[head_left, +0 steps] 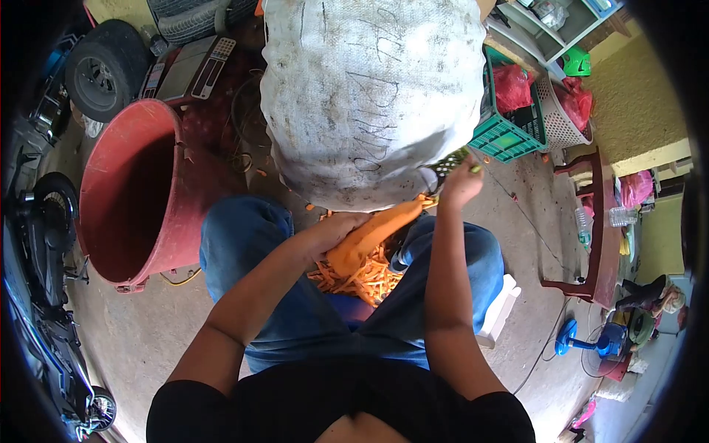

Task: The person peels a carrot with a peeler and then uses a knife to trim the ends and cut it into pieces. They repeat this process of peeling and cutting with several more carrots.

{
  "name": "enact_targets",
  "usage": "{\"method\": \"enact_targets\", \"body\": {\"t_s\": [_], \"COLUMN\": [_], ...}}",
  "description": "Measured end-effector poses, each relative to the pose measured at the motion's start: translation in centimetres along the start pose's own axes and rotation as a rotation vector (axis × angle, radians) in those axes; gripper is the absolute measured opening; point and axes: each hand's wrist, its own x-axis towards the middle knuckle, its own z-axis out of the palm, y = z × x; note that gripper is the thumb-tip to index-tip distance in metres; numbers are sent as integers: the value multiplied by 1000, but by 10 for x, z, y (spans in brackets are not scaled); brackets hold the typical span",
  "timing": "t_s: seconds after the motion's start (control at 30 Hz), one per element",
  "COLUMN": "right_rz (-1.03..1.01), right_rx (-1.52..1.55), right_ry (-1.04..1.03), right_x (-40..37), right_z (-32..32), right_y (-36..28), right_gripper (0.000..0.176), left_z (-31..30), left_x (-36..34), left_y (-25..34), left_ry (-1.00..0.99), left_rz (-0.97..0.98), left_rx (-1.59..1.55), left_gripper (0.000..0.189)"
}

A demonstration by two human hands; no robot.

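Note:
My left hand (334, 233) is wrapped round the thick end of a large orange carrot (380, 230), which slants up to the right between my knees. My right hand (462, 184) is closed on a green-handled tool (447, 164) with a dark, pale-dotted part, held just beyond the carrot's narrow end. Its exact kind is unclear. Beneath the carrot, orange peelings (365, 284) heap up in a container whose blue side (349, 307) shows between my thighs.
A bulging white sack (369, 96) with handwriting stands right in front. To the left is a red barrel (179, 199). A green crate (509, 140) and a white basket (561, 118) sit at right front. Farther right are a wooden stand (602, 229), a blue fan (609, 340) and another person (650, 297).

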Motion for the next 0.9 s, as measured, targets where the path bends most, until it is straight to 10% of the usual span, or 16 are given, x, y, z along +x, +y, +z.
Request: {"method": "enact_targets", "body": {"t_s": [0.2, 0.33, 0.4, 0.57, 0.9], "right_rz": [-73, 29, -277, -81, -10], "right_rx": [381, 351, 314, 427, 556], "right_ry": [-48, -531, -449, -449, -647], "right_x": [-10, -63, -82, -68, -106], "right_z": [0, -14, -6, -10, -10], "right_y": [3, -25, -22, -21, -27], "right_gripper": [24, 26, 25, 24, 22], "left_z": [-19, -22, -20, -29, -16], "left_x": [19, 21, 15, 14, 20], "left_y": [-6, 1, 7, 9, 10], "left_ry": [96, 260, 232, 234, -40], "left_rz": [243, 337, 315, 369, 265], "left_rx": [336, 463, 411, 444, -382], "left_gripper": [40, 49, 50, 50, 34]}}
